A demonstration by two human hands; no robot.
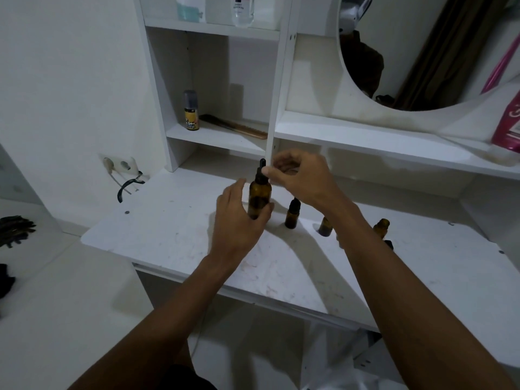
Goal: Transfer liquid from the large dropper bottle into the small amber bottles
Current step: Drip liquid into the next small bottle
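Observation:
The large amber dropper bottle (259,197) stands upright on the white desk (174,235). My left hand (237,220) curls round its lower body from the left. My right hand (298,178) pinches its black dropper cap (261,171) from the right. To the right stand three small amber bottles: one with a black cap (292,213), a second (325,227) partly hidden behind my right forearm, and a third, open one (381,228). A small black cap (389,244) lies on the desk just below the open bottle.
White shelving rises behind the desk, holding a small yellow-labelled bottle (191,111) and a comb (236,126). A round mirror (422,52) hangs at the upper right, a pink container (508,128) on the ledge beneath it. A wall socket with a black cable (126,181) sits at the left.

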